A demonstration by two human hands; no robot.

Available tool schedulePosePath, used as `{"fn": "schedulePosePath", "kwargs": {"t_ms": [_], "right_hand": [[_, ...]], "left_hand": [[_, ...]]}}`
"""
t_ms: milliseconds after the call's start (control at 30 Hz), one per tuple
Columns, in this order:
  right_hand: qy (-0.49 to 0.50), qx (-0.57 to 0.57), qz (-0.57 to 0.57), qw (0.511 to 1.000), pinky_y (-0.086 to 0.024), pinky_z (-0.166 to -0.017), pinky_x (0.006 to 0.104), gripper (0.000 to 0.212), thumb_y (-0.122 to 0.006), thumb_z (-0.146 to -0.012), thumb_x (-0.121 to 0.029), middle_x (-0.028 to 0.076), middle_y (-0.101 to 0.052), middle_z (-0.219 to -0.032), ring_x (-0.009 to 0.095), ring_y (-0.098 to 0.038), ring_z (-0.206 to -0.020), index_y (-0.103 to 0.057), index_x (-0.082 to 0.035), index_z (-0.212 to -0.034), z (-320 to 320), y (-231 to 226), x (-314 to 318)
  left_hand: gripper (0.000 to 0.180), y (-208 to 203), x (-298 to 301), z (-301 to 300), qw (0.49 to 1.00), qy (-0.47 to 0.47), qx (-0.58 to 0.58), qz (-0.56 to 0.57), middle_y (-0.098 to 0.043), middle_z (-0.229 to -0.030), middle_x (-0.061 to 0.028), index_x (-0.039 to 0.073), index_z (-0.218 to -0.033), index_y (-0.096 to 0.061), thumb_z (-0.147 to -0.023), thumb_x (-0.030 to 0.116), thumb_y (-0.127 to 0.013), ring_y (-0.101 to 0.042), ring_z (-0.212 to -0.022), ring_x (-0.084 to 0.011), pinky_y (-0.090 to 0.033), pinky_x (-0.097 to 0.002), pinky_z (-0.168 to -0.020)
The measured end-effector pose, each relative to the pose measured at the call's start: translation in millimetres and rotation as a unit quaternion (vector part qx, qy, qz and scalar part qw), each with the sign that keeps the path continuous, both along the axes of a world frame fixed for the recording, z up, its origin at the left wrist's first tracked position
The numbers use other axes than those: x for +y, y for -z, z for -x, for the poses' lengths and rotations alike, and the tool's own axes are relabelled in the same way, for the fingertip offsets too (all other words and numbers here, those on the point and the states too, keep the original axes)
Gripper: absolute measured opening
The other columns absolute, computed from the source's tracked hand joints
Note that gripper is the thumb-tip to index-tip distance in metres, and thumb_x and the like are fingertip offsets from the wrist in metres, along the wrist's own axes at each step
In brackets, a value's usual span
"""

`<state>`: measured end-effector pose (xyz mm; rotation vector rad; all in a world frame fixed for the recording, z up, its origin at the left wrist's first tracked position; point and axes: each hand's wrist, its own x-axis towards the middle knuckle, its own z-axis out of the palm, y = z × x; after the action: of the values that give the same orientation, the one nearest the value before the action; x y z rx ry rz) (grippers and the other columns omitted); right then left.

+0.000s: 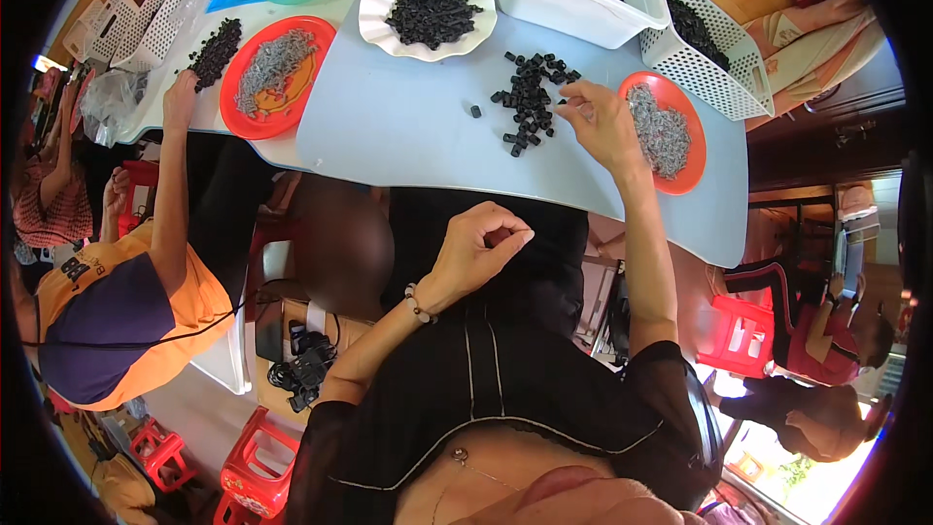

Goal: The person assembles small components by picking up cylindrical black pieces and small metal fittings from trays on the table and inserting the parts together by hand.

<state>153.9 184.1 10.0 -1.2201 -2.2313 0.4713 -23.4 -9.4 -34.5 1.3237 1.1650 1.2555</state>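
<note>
On the light blue table (408,126) lies a loose pile of small black cylindrical plastic pieces (530,97), with one piece apart to its left. My right hand (604,126) reaches over the pile's right edge, thumb and forefinger pinched together; a dark speck shows at the fingertips, too small to name. Just right of that hand is an orange-red plate (692,141) heaped with small silvery metal pieces (661,131). My left hand (478,251) is held above my lap, off the table edge, its fingers curled and the tips meeting the thumb. Whatever it pinches is hidden.
Along the back stand a white scalloped plate (374,15) of black pieces, a white tub (583,19) and a perforated white basket (743,83). To the left, a co-worker's hand (181,97) touches black pieces beside a red plate (233,112). Red stools (258,457) stand below.
</note>
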Motion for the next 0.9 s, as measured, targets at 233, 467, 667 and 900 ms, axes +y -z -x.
{"fn": "schedulePosePath", "kwargs": {"t_ms": [233,467,667,900], "right_hand": [[0.028,0.111,0.14,0.983,-0.049,-0.069,0.0277,0.016,-0.068,-0.088,-0.009,0.007,-0.07,-0.083,0.013,-0.063,-0.075,-0.069,-0.001,-0.102,-5.0,-7.5,-17.3],[-0.066,0.342,0.323,0.88,-0.043,-0.069,0.0225,0.021,-0.066,-0.093,-0.014,0.005,-0.066,-0.09,0.009,-0.053,-0.075,-0.066,0.001,-0.108,-12.2,-17.5,-62.3],[-0.09,0.435,0.427,0.788,-0.043,-0.07,0.0231,0.026,-0.07,-0.091,-0.02,0.006,-0.064,-0.09,0.011,-0.055,-0.077,-0.061,-0.001,-0.106,-13.8,-16.9,-90.8],[-0.104,0.408,0.473,0.774,-0.046,-0.072,0.0222,0.025,-0.067,-0.093,-0.015,0.003,-0.064,-0.093,0.008,-0.055,-0.078,-0.059,0.002,-0.11,-14.2,-12.2,-103.9]], "left_hand": [[0.009,-2.3,3.5,-3.5,1.0,-0.015,-0.019,0.017,-0.065,-0.085,-0.0055,0.001,-0.089,-0.071,-0.085,0.009,-0.074,-0.059,-0.065,-0.0082,-0.048,-0.0217,-0.059],[0.016,-15.5,19.4,-7.0,0.994,-0.059,-0.095,-0.014,-0.066,-0.094,-0.0024,0.0,-0.104,-0.067,-0.088,0.002,-0.071,-0.062,-0.081,-0.0068,-0.051,-0.0213,-0.073],[0.024,-38.5,34.4,-9.0,0.99,-0.073,-0.016,-0.122,-0.066,-0.099,-0.0065,0.001,-0.109,-0.067,-0.086,0.001,-0.073,-0.061,-0.076,-0.0077,-0.05,-0.0221,-0.068],[0.023,-38.8,34.3,-12.4,0.975,-0.045,0.03,-0.217,-0.067,-0.095,-0.0092,0.002,-0.107,-0.07,-0.084,0.003,-0.074,-0.063,-0.071,-0.0122,-0.051,-0.023,-0.063]]}}
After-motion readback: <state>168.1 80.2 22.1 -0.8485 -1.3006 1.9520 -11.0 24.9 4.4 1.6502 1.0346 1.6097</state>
